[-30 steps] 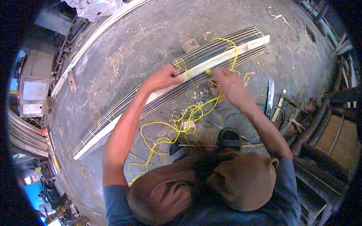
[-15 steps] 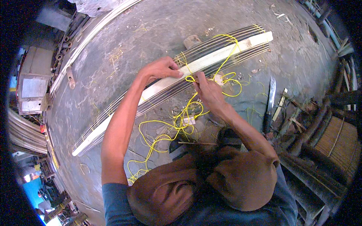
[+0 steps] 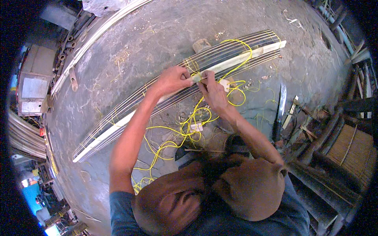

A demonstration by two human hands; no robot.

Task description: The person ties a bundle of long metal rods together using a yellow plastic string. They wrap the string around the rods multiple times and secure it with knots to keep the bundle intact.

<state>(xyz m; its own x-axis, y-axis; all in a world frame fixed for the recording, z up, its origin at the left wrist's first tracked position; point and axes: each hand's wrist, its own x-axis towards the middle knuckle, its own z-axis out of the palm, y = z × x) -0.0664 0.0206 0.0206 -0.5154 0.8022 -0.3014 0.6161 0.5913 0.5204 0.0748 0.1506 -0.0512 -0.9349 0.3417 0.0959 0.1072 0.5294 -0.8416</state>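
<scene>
A long bundle of thin dark and pale slats [image 3: 220, 52] lies slantwise on the ground, tapering at its left end. Along its middle runs a pale wooden strip [image 3: 256, 55]. My left hand [image 3: 170, 83] is closed on this strip near mid-length, thumb and fingertips pinching its edge. Right beside it, my right hand [image 3: 214, 94] pinches the yellow cord [image 3: 191, 118] where it crosses the strip; the fingertips partly hide the cord there. From the hands the cord arcs over the bundle's right part and tangles loosely below, toward my knees.
A knife [image 3: 281, 104] with a dark handle lies at the right, beside a short wood piece [image 3: 290, 113]. A stone [image 3: 201, 45] sits behind the bundle. Long pale strips [image 3: 84, 45] curve along the far left, and dark timber [image 3: 323, 188] is stacked at the lower right.
The pale strip has tipped and shows a narrower face. My right hand has moved slightly left, closer to my left hand, and the small cord loop at its fingertips is drawn in.
</scene>
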